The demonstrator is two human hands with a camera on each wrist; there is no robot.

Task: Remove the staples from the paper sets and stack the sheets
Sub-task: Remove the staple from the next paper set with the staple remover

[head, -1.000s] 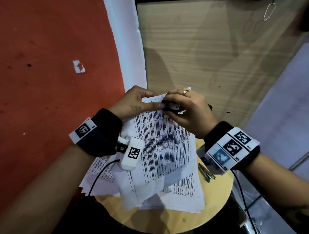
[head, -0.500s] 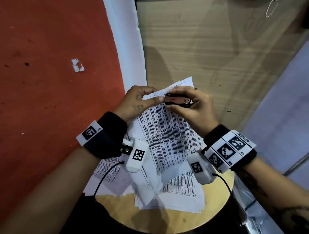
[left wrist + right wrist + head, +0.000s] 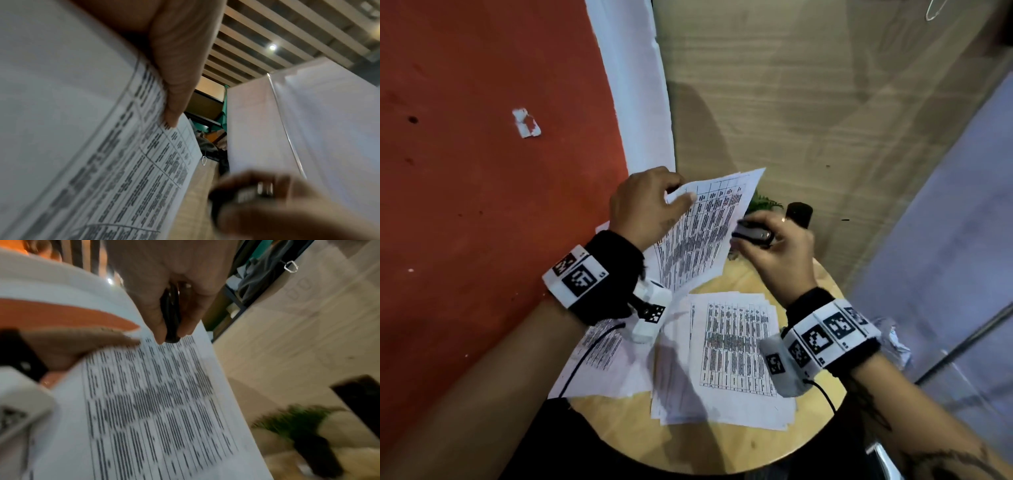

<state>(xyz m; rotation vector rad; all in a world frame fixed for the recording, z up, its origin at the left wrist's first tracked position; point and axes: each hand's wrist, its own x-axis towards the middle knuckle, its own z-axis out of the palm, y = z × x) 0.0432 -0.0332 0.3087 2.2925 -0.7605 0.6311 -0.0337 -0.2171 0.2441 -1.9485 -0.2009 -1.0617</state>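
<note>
Hands now parted, left hand [image 3: 643,205] pinching lifted sheets [image 3: 702,233], right hand [image 3: 777,246] gripping staple remover [image 3: 751,234] (blurred).

Head cam looks steeply down on the round table [image 3: 739,455] from above, you see both wrists. L wrist cam sits very near the sheet [image 3: 131,162], facing up to the ceiling. R wrist cam, equally close, faces fwd along the sheet [image 3: 156,402]. All three share that sheet [image 3: 702,233].

Matt printed paper sheets [image 3: 702,233]; smooth pale wooden table [image 3: 743,445].
</note>
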